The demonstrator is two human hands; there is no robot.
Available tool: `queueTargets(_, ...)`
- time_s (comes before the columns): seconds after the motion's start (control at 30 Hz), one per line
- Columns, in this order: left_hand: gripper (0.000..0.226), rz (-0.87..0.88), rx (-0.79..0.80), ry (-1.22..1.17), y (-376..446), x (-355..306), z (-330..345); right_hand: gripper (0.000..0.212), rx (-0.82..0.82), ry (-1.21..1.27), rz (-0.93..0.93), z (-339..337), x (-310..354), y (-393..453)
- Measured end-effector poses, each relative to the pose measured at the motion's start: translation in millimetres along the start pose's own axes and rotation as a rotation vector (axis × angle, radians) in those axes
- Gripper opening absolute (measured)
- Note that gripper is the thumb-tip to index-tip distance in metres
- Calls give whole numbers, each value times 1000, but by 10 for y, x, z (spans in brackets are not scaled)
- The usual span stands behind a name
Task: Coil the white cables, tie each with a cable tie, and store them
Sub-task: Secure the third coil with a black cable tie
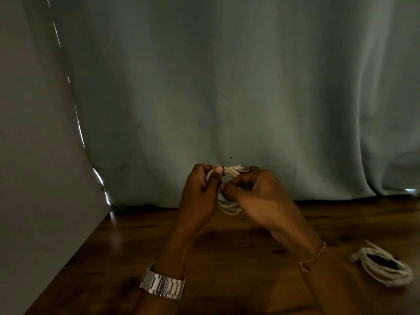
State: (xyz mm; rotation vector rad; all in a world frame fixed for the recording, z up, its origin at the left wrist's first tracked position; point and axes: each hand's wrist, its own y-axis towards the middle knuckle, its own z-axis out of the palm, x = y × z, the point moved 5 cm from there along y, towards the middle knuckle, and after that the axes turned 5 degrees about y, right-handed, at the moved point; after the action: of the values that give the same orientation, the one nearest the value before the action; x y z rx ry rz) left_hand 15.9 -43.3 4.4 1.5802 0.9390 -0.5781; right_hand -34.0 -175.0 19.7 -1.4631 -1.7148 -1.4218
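A coiled white cable [229, 206] is held up between both hands above the wooden table [127, 251]. My left hand [200, 194] grips the coil's left side, thumb pressed on its top next to a thin black cable tie [223, 171]. My right hand [259, 196] holds the coil's right side, fingers curled round it and pinching a dark strand near the middle. The cable's connector end [241, 168] sticks out at the top. A second coiled white cable [384, 267] lies on the table at the right.
A grey-green curtain [227, 87] hangs right behind the table's far edge. A pale wall [34, 178] borders the table on the left. A metal watch [162, 284] is on the left wrist, a thin bracelet [313, 256] on the right.
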Motion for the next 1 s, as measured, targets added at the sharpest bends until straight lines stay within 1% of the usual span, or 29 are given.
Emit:
queueTargets(0.23,19,-18,26,-64,18,11,-20,16,-2,408,142,48,-76,1)
queueTargets(0.33,15,-30,44,-109,13,-2,-29,15,-24,511,210,106,-136,25)
queueTargets(0.47,15,-45,79,-176,1,-45,-3,27,-34,577,250,122,-165,40)
queueTargets(0.57,15,-38,121,-184,-6,-49,-13,20,-41,620,276,109,-202,58)
queueTargets(0.67,12,4,154,-148,-5,-58,-26,20,-60,660,288,86,-192,45)
queueTargets(0.8,20,90,150,-74,0,-89,-30,18,-82,678,277,48,-143,26)
queueTargets(0.9,21,134,132,-48,-26,-120,-45,18,-80,643,241,53,-122,28)
queueTargets(1.0,27,131,108,-66,-34,-139,-62,19,-89,571,142,25,-57,3)
